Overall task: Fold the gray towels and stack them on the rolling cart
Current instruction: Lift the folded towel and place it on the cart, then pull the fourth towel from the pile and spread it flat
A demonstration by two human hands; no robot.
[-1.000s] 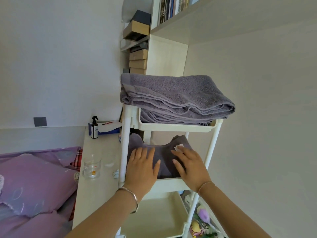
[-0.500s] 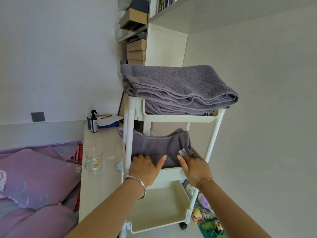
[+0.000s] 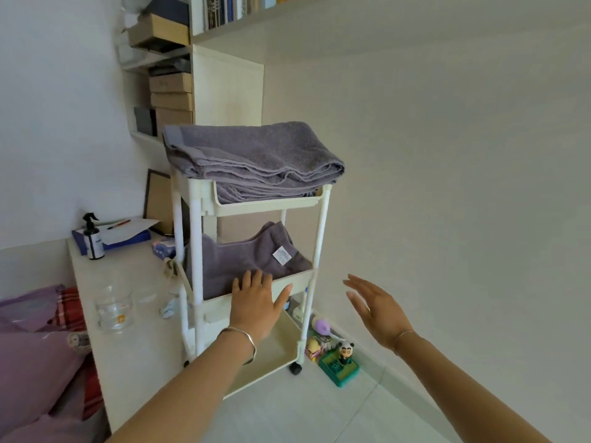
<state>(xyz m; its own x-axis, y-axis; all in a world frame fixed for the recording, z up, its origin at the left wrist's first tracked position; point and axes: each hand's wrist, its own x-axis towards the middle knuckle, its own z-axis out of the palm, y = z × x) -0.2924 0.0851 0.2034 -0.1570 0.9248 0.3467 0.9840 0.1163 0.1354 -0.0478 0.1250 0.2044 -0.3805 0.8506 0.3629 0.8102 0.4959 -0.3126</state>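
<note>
- Head view: left hand (image 3: 256, 305) flat, fingertips at middle-tray rim; right hand (image 3: 377, 310) relaxed, empty, off the rolling cart (image 3: 265, 207).
- Middle towel (image 3: 249, 254) lies bunched in tray, could slump out.
- Top towels (image 3: 252, 151) overhang; bumping cart might tip them.

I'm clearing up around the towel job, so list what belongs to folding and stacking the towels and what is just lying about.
Job: top towel, folded on the upper tray; middle towel in the tray below; rolling cart; left hand at the middle tray's front; right hand, open in air.
Lying about: spray bottle; glass cup; floor toys; purple pillow; shelf boxes.
</note>
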